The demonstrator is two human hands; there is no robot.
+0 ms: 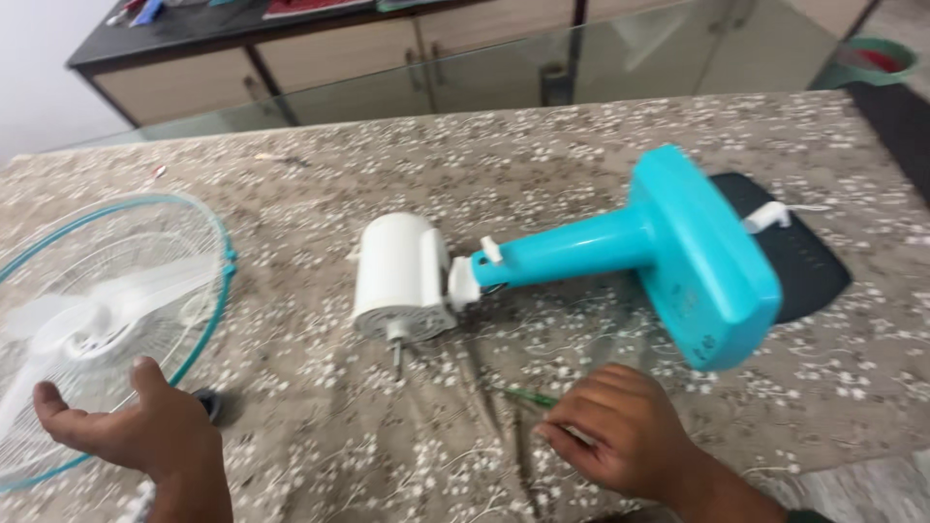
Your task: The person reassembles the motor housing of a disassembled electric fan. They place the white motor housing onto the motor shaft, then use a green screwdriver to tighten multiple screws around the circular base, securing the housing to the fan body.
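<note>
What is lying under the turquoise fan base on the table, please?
A dark flat mat shows behind the turquoise fan base, resting on the patterned tablecloth. How far it reaches beneath is hidden.

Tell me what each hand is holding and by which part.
The left hand holds nothing; it is open, beside the fan guard. The right hand rests on the thin green-handled tool, fingers over one end; a firm grip cannot be told.
</note>
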